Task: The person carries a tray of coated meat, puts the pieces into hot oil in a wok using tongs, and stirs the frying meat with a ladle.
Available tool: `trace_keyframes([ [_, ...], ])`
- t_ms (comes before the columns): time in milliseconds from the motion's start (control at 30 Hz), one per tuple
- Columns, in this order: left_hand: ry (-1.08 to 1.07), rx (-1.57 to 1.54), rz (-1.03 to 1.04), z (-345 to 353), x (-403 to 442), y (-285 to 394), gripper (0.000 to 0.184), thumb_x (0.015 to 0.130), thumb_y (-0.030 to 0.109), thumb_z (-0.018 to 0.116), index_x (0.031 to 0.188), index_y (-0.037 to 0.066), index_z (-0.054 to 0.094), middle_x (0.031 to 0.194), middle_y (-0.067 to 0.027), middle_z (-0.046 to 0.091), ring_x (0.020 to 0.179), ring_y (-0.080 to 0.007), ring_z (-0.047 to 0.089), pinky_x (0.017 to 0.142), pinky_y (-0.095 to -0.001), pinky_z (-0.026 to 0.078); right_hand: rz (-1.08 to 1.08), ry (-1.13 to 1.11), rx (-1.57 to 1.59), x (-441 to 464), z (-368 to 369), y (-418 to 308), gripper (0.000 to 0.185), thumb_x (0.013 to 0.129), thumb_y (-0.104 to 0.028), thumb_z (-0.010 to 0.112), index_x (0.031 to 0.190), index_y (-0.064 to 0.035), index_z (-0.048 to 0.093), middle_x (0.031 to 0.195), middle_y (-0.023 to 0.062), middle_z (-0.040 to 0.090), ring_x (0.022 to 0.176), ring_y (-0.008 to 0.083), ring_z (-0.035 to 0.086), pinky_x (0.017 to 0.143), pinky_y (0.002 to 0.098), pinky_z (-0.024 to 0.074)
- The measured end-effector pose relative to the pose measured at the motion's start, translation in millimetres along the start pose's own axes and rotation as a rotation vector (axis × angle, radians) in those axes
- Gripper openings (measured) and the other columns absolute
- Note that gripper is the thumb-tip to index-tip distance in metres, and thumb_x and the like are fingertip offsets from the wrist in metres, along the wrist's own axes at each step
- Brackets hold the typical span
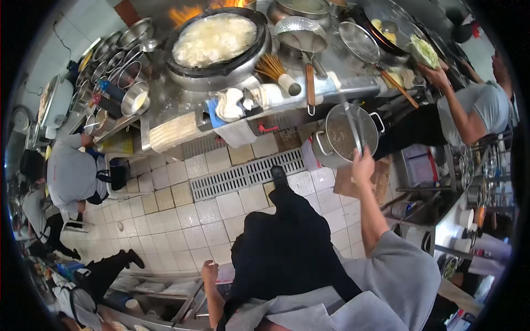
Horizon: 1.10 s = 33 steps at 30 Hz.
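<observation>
My right hand [362,164] is closed around the lower end of a long metal utensil [352,124], whose far end is blurred. The utensil crosses above a large two-handled metal pot [334,118] with brownish contents. Low in the view, my left hand [210,272] hangs beside the counter edge with its fingers curled in and nothing visible in it. Ahead stands a big wok [258,45] full of bubbling, pale frothy oil, with flames behind it.
Along the stove lie a bamboo brush [271,67], a perforated ladle [301,34], a wire strainer [359,42] and folded cloths [229,105]. A co-worker [469,113] at right holds greens in a strainer. Another person [72,171] is at left. A drain grate [221,185] crosses the tiled floor.
</observation>
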<state>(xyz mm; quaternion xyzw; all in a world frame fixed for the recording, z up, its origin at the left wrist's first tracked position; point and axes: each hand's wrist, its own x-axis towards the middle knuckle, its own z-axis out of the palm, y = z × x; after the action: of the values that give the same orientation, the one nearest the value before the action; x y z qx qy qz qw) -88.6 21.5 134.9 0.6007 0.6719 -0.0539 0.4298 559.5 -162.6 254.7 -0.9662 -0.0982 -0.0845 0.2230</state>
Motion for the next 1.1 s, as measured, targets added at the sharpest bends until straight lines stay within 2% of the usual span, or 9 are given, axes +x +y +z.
trace_keyframes([
  [67, -0.002, -0.032, 0.039, 38.7, 41.6, -98.8, 0.036, 0.072, 0.02, 0.069, 0.103, 0.001, 0.062, 0.074, -0.0181, 0.067, 0.07, -0.0327, 0.066, 0.066, -0.0402, 0.052, -0.024, -0.118, -0.037, -42.8, -3.5, 5.7, 0.038, 0.084, -0.028, 0.062, 0.112, -0.0015, 0.06, 0.087, 0.0255, 0.065, 0.084, 0.0436, 0.063, 0.073, 0.0508, 0.0485],
  [233, -0.114, -0.072, -0.087, 74.3, 35.9, -140.5, 0.037, 0.071, 0.02, 0.069, 0.102, 0.0, 0.063, 0.074, -0.0198, 0.067, 0.074, -0.0324, 0.067, 0.068, -0.0379, 0.053, -0.244, -0.476, -0.329, -60.0, 15.7, 13.0, 0.037, 0.077, -0.025, 0.062, 0.104, -0.0003, 0.062, 0.085, 0.0252, 0.065, 0.084, 0.0409, 0.064, 0.075, 0.0466, 0.0517],
  [367, -0.155, -0.2, -0.17, 67.6, 1.9, -116.1, 0.038, 0.073, 0.018, 0.067, 0.106, -0.001, 0.061, 0.07, -0.0153, 0.067, 0.06, -0.0204, 0.064, 0.054, -0.0325, 0.05, -0.39, -0.545, -0.496, -23.8, 60.9, 8.5, 0.024, 0.077, -0.015, 0.057, 0.096, -0.0015, 0.063, 0.089, 0.0233, 0.066, 0.084, 0.038, 0.066, 0.072, 0.0462, 0.0534],
  [500, -0.088, -0.308, -0.125, 64.1, -7.9, -139.8, 0.039, 0.074, 0.017, 0.067, 0.106, -0.003, 0.061, 0.067, -0.0136, 0.065, 0.053, -0.0169, 0.06, 0.05, -0.0301, 0.047, -0.457, -0.477, -0.662, -36.1, 81.1, -15.5, 0.053, 0.078, -0.016, 0.058, 0.129, -0.0081, 0.051, 0.108, 0.0191, 0.06, 0.101, 0.0355, 0.059, 0.084, 0.0472, 0.0464],
  [533, -0.108, -0.324, -0.234, 55.4, -17.3, -132.1, 0.038, 0.074, 0.017, 0.068, 0.106, -0.002, 0.061, 0.074, -0.0171, 0.068, 0.062, -0.0202, 0.065, 0.057, -0.0318, 0.05, -0.453, -0.51, -0.7, -45.4, 83.1, -23.7, 0.068, 0.077, -0.022, 0.063, 0.14, -0.0124, 0.04, 0.117, 0.017, 0.053, 0.109, 0.0335, 0.052, 0.089, 0.0477, 0.0412],
  [633, 0.017, -0.311, -0.223, 76.2, -10.2, -180.8, 0.038, 0.074, 0.017, 0.068, 0.107, -0.001, 0.062, 0.083, -0.02, 0.069, 0.075, -0.0259, 0.068, 0.068, -0.0345, 0.052, -0.569, -0.445, -0.641, -91.1, 104.6, -25.6, 0.072, 0.073, -0.028, 0.069, 0.138, -0.0128, 0.042, 0.117, 0.017, 0.053, 0.109, 0.0335, 0.051, 0.087, 0.0487, 0.0424],
  [833, 0.139, -0.29, -0.214, 73.2, -40.6, -143.4, 0.041, 0.075, 0.022, 0.069, 0.109, 0.0, 0.062, 0.09, -0.0212, 0.069, 0.087, -0.0321, 0.067, 0.079, -0.0375, 0.052, -0.408, -1.071, -0.658, -215.0, 128.4, -50.2, 0.053, 0.08, -0.031, 0.063, 0.129, -0.0141, 0.051, 0.131, 0.0176, 0.047, 0.124, 0.037, 0.044, 0.1, 0.0542, 0.0344],
  [1000, 0.155, -0.498, -0.296, 71.6, -14.0, -157.0, 0.045, 0.076, 0.023, 0.066, 0.115, 0.0, 0.06, 0.107, -0.0264, 0.064, 0.1, -0.0344, 0.063, 0.086, -0.0389, 0.049, -0.331, -1.307, -0.69, -243.5, 214.6, -66.5, 0.054, 0.075, -0.036, 0.068, 0.122, -0.0121, 0.059, 0.129, 0.019, 0.053, 0.12, 0.0305, 0.052, 0.097, 0.0514, 0.0397],
  [1100, 0.201, -0.586, -0.316, 43.2, 21.6, -163.7, 0.046, 0.077, 0.023, 0.065, 0.116, -0.001, 0.059, 0.107, -0.026, 0.064, 0.103, -0.0346, 0.063, 0.088, -0.0393, 0.049, -0.675, -1.226, -0.603, -241.0, 228.2, -126.9, 0.045, 0.074, -0.037, 0.066, 0.106, -0.0056, 0.066, 0.115, 0.0225, 0.061, 0.106, 0.038, 0.059, 0.089, 0.0511, 0.047],
])
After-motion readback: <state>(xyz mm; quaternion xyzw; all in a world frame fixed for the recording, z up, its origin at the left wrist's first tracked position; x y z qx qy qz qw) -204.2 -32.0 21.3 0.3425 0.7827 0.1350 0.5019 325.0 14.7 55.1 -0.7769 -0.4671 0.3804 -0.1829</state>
